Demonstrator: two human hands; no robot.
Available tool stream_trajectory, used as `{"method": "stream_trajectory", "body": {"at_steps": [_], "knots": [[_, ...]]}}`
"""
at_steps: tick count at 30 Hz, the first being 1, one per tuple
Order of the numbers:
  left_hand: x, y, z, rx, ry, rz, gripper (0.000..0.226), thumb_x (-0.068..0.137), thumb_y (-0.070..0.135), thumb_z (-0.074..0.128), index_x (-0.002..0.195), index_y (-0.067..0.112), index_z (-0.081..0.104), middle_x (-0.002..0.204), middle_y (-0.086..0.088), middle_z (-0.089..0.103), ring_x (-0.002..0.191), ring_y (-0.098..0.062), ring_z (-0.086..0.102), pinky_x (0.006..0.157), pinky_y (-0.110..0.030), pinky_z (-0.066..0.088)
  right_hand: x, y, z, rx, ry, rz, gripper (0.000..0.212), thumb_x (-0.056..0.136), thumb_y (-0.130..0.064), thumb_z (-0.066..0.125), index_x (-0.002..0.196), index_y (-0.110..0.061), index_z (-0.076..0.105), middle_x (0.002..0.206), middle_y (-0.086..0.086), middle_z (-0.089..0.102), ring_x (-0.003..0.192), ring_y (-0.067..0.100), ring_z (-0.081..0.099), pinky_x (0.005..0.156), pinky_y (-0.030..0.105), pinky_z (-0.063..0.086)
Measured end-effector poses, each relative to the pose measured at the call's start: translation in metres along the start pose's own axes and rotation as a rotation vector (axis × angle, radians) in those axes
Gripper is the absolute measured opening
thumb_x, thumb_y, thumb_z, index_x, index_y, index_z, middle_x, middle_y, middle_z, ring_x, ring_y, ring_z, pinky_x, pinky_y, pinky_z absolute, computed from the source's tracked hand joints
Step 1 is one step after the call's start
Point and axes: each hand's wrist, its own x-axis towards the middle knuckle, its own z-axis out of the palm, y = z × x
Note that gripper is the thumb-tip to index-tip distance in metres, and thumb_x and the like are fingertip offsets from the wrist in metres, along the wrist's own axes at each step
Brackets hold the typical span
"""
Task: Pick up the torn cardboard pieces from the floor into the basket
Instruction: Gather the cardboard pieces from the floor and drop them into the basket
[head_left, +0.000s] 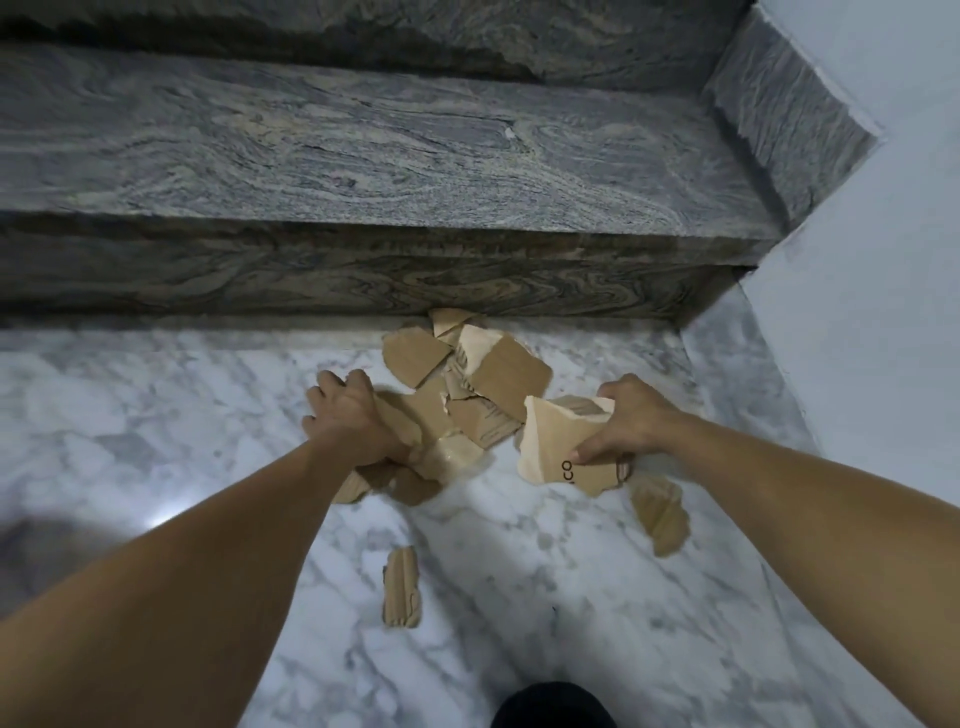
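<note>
The heap of torn brown cardboard pieces (457, 384) lies on the white marble floor (156, 415), against the foot of the grey granite step (363, 156). The left hand (353, 415) grips several tan scraps at the heap's near edge; the right hand (623, 421) pinches a pale printed cardboard sheet (561, 447) — thumb on top. Two ribbed strips lie apart: one (661, 514) below the right hand, one (401, 587) nearer the camera.

Risk: overfilled grips may shed scraps in transit, and the outlying strips may be overlooked.

The basket is not in view, so the carry path cannot be judged. The left fingers are hidden under cardboard. A dark rounded object (553, 706) is cut off at the bottom edge — unidentifiable.
</note>
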Motion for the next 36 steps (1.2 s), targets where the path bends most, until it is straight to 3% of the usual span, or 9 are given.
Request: {"method": "stream_trajectory", "body": {"at_steps": [3,7,10,14,18,21,23,28,36], "knots": [[0.000,-0.003,0.002,-0.126,0.001,0.000,0.107,0.045,0.041,0.093,0.129,0.011,0.033,0.124,-0.012,0.038,0.118,-0.029,0.041,0.094,-0.038,0.045,-0.001,-0.006,-0.009,0.175,-0.072,-0.036,0.058,0.050,-0.024,0.095,0.098,-0.013,0.066,0.099,0.008,0.070,0.097,0.026,0.068,0.072,0.032,0.057],[0.006,-0.011,0.000,-0.551,-0.161,-0.033,0.068,0.055,0.001,0.085,0.103,0.023,0.043,0.076,0.004,0.057,0.076,-0.013,0.053,0.062,-0.021,0.048,-0.007,-0.028,-0.030,0.238,-0.173,-0.102,0.050,0.059,-0.015,0.093,0.101,-0.013,0.066,0.094,0.007,0.074,0.086,0.023,0.070,0.061,0.028,0.052],[-0.002,-0.015,-0.009,-1.190,-0.434,-0.204,0.061,0.063,0.006,0.075,0.111,0.027,0.045,0.099,0.014,0.057,0.103,-0.004,0.054,0.079,-0.012,0.046,-0.005,-0.050,-0.036,0.287,-0.211,-0.153,0.058,0.062,-0.013,0.091,0.113,-0.014,0.062,0.101,0.008,0.073,0.088,0.022,0.070,0.070,0.033,0.056],[-0.007,-0.012,-0.011,-1.230,-0.093,-0.318,0.088,0.061,-0.006,0.085,0.135,0.009,0.040,0.115,-0.011,0.057,0.103,-0.028,0.060,0.079,-0.040,0.056,0.002,-0.079,-0.039,0.254,-0.223,-0.187,0.072,0.064,-0.014,0.091,0.127,-0.012,0.056,0.111,0.008,0.069,0.090,0.019,0.070,0.078,0.036,0.060],[-0.003,-0.011,-0.018,-1.184,-0.129,-0.278,0.043,0.064,-0.005,0.082,0.102,0.000,0.063,0.105,-0.018,0.069,0.091,-0.034,0.067,0.082,-0.046,0.058,0.014,-0.103,-0.037,0.225,-0.117,-0.196,0.050,0.068,-0.026,0.089,0.109,-0.017,0.062,0.090,-0.005,0.063,0.080,0.010,0.061,0.056,0.012,0.046],[0.005,-0.007,-0.018,-1.213,-0.105,-0.305,0.017,0.074,-0.007,0.074,0.083,0.001,0.062,0.091,-0.017,0.067,0.072,-0.029,0.066,0.063,-0.038,0.058,0.028,-0.117,-0.021,0.229,0.037,-0.180,0.077,0.053,-0.060,0.086,0.114,-0.022,0.058,0.115,0.000,0.059,0.106,0.018,0.056,0.087,0.027,0.048],[0.011,-0.006,-0.016,-1.203,-0.050,-0.344,0.014,0.075,-0.006,0.074,0.076,0.001,0.062,0.091,-0.016,0.067,0.077,-0.031,0.066,0.069,-0.041,0.060,0.038,-0.120,-0.012,0.175,0.084,-0.159,0.102,0.042,-0.077,0.078,0.126,-0.027,0.051,0.138,0.005,0.048,0.125,0.025,0.048,0.105,0.038,0.042],[0.023,-0.005,-0.018,-1.243,-0.009,-0.363,0.030,0.076,-0.011,0.069,0.104,0.000,0.064,0.099,-0.015,0.064,0.095,-0.034,0.063,0.088,-0.046,0.056,0.049,-0.118,-0.008,0.093,0.058,-0.072,0.119,0.062,-0.066,0.079,0.154,-0.017,0.021,0.161,0.011,0.020,0.147,0.032,0.020,0.119,0.042,0.025],[0.029,-0.004,-0.021,-1.179,-0.049,-0.354,0.032,0.080,-0.008,0.065,0.107,0.007,0.057,0.107,-0.016,0.061,0.093,-0.033,0.061,0.081,-0.042,0.057,0.055,-0.131,-0.006,0.270,-0.017,-0.034,0.110,0.053,-0.046,0.093,0.141,-0.004,0.043,0.143,0.010,0.048,0.129,0.028,0.048,0.102,0.031,0.044]]}}
